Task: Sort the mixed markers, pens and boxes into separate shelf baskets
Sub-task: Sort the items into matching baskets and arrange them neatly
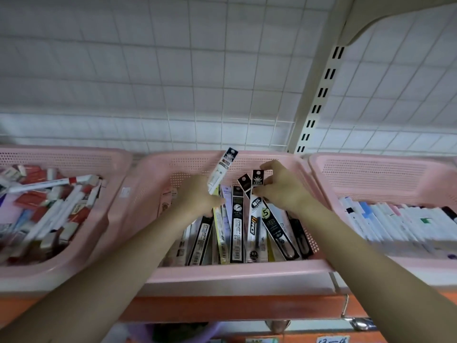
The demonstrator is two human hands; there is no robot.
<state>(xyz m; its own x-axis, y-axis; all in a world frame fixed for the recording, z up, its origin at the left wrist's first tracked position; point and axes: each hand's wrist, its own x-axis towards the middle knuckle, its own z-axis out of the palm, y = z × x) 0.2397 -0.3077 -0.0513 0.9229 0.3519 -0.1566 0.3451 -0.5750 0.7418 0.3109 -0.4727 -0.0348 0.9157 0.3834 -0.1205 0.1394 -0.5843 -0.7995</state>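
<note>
Three pink perforated baskets stand side by side on an orange shelf. The middle basket point(230, 271) holds several long flat pen-refill packets, black, white and yellow. My left hand point(197, 196) reaches into it and grips a white packet with a dark top point(223, 167), lifted and tilted above the pile. My right hand point(282, 186) pinches the black top of a white packet point(257, 209) that stands among the others. The left basket point(81, 266) is full of mixed white markers and red and white boxes. The right basket point(385, 169) holds rows of white boxes.
A white wire grid panel point(173, 82) rises behind the baskets. A cream slotted shelf upright point(319, 90) stands at the back right. The orange shelf front point(235, 308) runs below, with price labels and a lower shelf partly in view.
</note>
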